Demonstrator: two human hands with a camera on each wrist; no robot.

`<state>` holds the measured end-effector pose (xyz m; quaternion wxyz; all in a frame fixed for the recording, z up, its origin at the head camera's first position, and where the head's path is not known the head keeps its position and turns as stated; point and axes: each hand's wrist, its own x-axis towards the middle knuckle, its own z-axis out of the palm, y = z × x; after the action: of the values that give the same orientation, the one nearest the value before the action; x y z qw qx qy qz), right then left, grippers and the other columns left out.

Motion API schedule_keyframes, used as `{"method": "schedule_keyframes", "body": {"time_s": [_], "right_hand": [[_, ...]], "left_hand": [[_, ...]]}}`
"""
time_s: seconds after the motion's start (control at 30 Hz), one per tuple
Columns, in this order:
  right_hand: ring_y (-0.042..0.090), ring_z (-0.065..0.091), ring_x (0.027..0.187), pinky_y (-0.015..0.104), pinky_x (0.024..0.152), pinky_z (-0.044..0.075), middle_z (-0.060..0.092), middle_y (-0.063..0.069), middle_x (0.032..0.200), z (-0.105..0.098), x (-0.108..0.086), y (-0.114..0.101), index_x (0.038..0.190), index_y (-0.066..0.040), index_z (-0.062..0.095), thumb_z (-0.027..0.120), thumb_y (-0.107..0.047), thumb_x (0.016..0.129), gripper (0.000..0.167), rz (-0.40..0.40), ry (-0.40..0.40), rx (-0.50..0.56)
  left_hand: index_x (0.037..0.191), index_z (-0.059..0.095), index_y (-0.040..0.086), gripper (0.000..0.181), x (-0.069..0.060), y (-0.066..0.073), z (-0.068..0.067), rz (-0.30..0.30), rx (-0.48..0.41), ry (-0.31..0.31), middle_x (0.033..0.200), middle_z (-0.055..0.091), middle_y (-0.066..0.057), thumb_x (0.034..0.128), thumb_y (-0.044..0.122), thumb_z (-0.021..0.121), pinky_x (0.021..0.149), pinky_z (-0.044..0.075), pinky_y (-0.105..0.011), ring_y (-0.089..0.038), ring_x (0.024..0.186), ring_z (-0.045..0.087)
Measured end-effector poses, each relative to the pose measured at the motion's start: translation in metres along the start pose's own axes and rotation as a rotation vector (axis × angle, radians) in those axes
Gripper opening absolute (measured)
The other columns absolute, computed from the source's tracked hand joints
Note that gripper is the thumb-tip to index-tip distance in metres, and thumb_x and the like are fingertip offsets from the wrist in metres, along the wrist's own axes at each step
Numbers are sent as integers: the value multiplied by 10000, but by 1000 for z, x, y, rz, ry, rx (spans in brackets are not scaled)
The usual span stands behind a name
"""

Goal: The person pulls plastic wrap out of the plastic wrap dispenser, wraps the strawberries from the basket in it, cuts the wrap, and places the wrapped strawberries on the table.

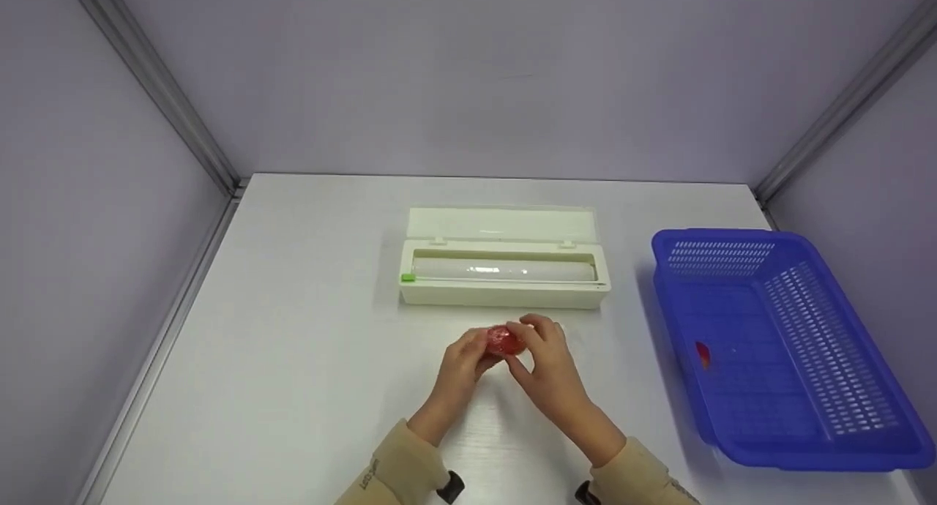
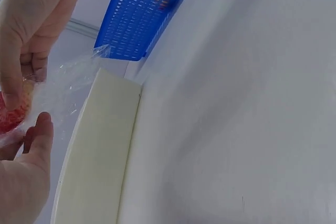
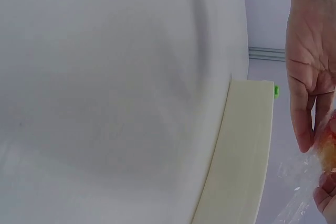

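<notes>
Both hands hold a small round red-and-yellow fruit between them, just in front of the cling film box. Its exact kind is hard to tell under the clear cling film around it. My left hand grips the fruit from the left. From the right, my right hand pinches the wrapped fruit with thumb and curled fingers. In the left wrist view a loose end of film sticks out beyond the fruit. The box lies with its lid raised at the back, showing a white film roll.
On the right stands a blue plastic basket with slotted walls. A small red-and-yellow thing shows at its left side. A green slider sits at the box's left end. Panel walls border the white table.
</notes>
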<state>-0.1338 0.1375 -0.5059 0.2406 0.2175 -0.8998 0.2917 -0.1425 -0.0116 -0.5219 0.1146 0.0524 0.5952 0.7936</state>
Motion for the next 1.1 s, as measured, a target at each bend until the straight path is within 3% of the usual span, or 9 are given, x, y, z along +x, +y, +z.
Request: {"method": "schedule_keyframes", "body": {"time_s": [0.13, 0.2, 0.33, 0.43, 0.57, 0.73, 0.8, 1.0, 1.1], "right_hand": [[212, 503, 1043, 323, 837, 519, 525, 113, 1162, 1, -3, 2, 1171, -102, 564, 767, 25, 685, 542, 0, 9, 57], [209, 472, 1087, 358, 886, 488, 527, 90, 1197, 1, -5, 2, 1218, -104, 536, 738, 31, 711, 563, 33, 21, 127], [203, 381, 1242, 502, 1009, 371, 509, 57, 1301, 1, -9, -1, 1316, -120, 467, 664, -14, 799, 564, 163, 29, 357], [141, 310, 1347, 541, 1100, 251, 438, 101, 1398, 0, -10, -5, 1369, -106, 407, 569, -42, 880, 519, 262, -2, 596], [60, 333, 1343, 323, 1127, 285, 338, 176, 1453, 0, -9, -8, 1396, -30, 324, 413, -79, 962, 445, 360, -37, 920], [50, 389, 1274, 161, 1059, 330, 402, 69, 1365, 0, -6, -11, 1373, 64, 243, 290, -132, 998, 426, 433, -19, 1155], [53, 414, 1237, 160, 1050, 340, 432, 2, 1301, 1, -6, -12, 1363, 77, 230, 268, -143, 999, 427, 452, -10, 1182], [59, 444, 1125, 161, 991, 375, 441, -16, 1175, 1, -4, -15, 1352, 31, 174, 246, -201, 1007, 423, 491, 14, 1141], [47, 455, 1115, 146, 988, 371, 446, -13, 1167, 1, -4, -16, 1332, -14, 148, 241, -257, 1018, 408, 499, 19, 1113]], "left_hand": [[1247, 481, -104, 461, -3, 2, 0, -39, -75, 2, 1225, 562, -163, 943, 241, 518, 943, 483, -272, -147, 1081, 604], [1268, 439, -125, 452, -5, 4, 2, -47, -180, 16, 1223, 566, -163, 948, 187, 509, 947, 479, -278, -152, 1087, 600], [1255, 401, -112, 386, -8, 7, 6, -35, -363, 61, 1173, 548, -87, 948, 104, 490, 939, 482, -252, -127, 1065, 586], [1206, 402, -58, 336, -9, 9, 9, -19, -399, 73, 1126, 527, -39, 935, 109, 509, 936, 476, -216, -105, 1047, 562], [1172, 442, -17, 331, -9, 9, 11, -3, -229, 97, 1150, 526, -41, 923, 182, 534, 947, 409, -218, -125, 1072, 501], [1123, 534, 1, 302, -10, 5, 9, 60, 77, 117, 1414, 387, -88, 924, 227, 540, 1066, 328, -430, -271, 1356, 281], [1105, 533, 5, 286, -10, 3, 8, 86, 106, 96, 1460, 337, -99, 922, 223, 546, 1093, 311, -474, -310, 1392, 237], [1279, 418, 37, 423, -14, -1, 10, 85, 63, 1, 1360, 410, -164, 908, 183, 562, 922, 503, -315, -222, 1137, 554], [1368, 400, 86, 501, -15, -3, 12, 119, 145, -20, 1293, 438, -158, 902, 174, 561, 876, 526, -291, -199, 1085, 570]]}}
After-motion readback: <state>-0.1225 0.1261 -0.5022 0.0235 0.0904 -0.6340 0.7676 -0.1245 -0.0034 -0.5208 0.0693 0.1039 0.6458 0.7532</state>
